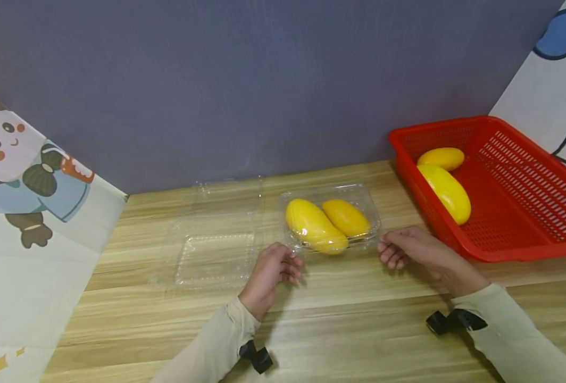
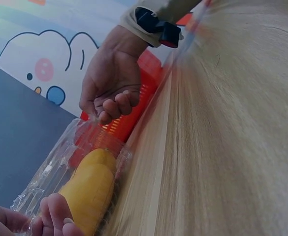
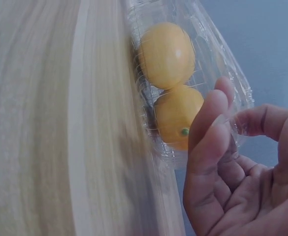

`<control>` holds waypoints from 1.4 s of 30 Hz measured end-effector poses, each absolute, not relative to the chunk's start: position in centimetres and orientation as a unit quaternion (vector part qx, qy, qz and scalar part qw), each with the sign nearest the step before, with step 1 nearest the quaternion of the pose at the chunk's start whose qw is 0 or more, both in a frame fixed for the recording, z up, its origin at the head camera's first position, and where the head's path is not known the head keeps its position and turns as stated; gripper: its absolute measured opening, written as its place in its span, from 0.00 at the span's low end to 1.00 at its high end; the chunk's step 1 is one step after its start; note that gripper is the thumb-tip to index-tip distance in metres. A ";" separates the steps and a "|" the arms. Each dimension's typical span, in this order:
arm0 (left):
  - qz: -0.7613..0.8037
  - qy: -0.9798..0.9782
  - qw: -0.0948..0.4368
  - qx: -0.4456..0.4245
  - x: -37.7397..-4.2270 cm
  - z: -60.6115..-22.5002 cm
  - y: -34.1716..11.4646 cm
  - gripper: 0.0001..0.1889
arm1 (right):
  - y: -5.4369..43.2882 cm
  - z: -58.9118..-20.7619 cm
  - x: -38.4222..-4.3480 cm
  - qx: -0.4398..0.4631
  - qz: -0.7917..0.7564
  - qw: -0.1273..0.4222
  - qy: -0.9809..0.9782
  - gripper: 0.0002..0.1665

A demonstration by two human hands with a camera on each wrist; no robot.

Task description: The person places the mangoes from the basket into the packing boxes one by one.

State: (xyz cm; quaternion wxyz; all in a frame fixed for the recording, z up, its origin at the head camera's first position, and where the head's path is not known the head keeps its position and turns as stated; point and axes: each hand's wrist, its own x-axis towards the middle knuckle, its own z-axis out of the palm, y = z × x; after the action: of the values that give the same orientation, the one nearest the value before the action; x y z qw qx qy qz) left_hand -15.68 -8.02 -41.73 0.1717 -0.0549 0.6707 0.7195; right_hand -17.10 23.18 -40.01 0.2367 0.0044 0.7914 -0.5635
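A transparent plastic clamshell box (image 1: 362, 197) sits in the middle of the wooden table with its lid down over two yellow mangoes: a larger one (image 1: 311, 223) on the left and a smaller one (image 1: 347, 218) on the right. At the box's front left corner, my left hand (image 1: 273, 268) pinches the rim with fingers curled. My right hand (image 1: 419, 252) holds the front right corner; the right wrist view shows thumb and index finger (image 3: 262, 119) meeting on the plastic edge. Through the box wall, a mango (image 3: 178, 115) shows a green stem spot.
Left of the box lies a second transparent clamshell (image 1: 216, 260), unfolded flat. A red plastic basket (image 1: 541, 250) stands at the right, with two more mangoes (image 1: 446, 194) along its left side. Behind the table rises a grey-blue wall (image 1: 244, 90), with cartoon-printed panels on both sides.
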 end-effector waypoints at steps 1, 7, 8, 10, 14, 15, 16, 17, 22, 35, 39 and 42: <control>0.719 0.671 0.171 -0.056 -15.7 -41.7 -8.0 0.07 | 23.2 -40.0 -17.1 0.004 -0.564 0.237 0.791 0.20; 0.718 0.671 0.172 -0.062 -15.7 -41.6 -8.0 0.06 | 23.2 -40.2 -17.1 0.002 -0.562 0.237 0.792 0.20; 0.718 0.672 0.172 -0.062 -15.7 -41.6 -8.0 0.06 | 23.2 -40.2 -17.1 0.002 -0.562 0.237 0.793 0.20; 0.718 0.671 0.172 -0.064 -15.6 -41.5 -8.0 0.06 | 23.2 -40.3 -17.1 0.000 -0.560 0.237 0.794 0.20; 0.718 0.672 0.170 -0.062 -15.6 -41.5 -8.0 0.06 | 23.2 -40.4 -17.2 -0.007 -0.561 0.235 0.794 0.20; 0.718 0.672 0.170 -0.062 -15.5 -41.5 -8.0 0.06 | 23.1 -40.4 -17.2 -0.007 -0.562 0.235 0.793 0.20; 0.718 0.672 0.170 -0.063 -15.5 -41.5 -8.0 0.06 | 23.2 -40.5 -17.2 -0.009 -0.563 0.235 0.792 0.20; 0.718 0.672 0.169 -0.063 -15.5 -41.5 -8.1 0.06 | 23.2 -40.5 -17.2 -0.010 -0.563 0.234 0.792 0.20; 0.717 0.673 0.167 -0.066 -15.6 -41.5 -8.1 0.06 | 23.2 -40.6 -17.3 -0.011 -0.564 0.234 0.792 0.20; 0.718 0.673 0.166 -0.064 -15.7 -41.5 -8.1 0.08 | 23.3 -40.3 -17.3 -0.008 -0.555 0.242 0.796 0.20; 0.718 0.674 0.163 -0.063 -15.7 -41.5 -8.1 0.08 | 23.2 -40.1 -17.3 0.002 -0.552 0.243 0.798 0.20; 0.717 0.675 0.163 -0.062 -15.7 -41.5 -8.1 0.08 | 23.1 -40.2 -17.3 -0.001 -0.554 0.238 0.797 0.20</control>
State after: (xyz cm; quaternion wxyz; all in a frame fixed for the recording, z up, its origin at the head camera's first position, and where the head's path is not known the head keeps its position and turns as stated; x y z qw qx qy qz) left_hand -15.71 -8.12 -41.53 0.1633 -0.0624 0.6746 0.7172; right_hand -17.29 23.13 -40.18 0.2385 -0.0012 0.7975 -0.5542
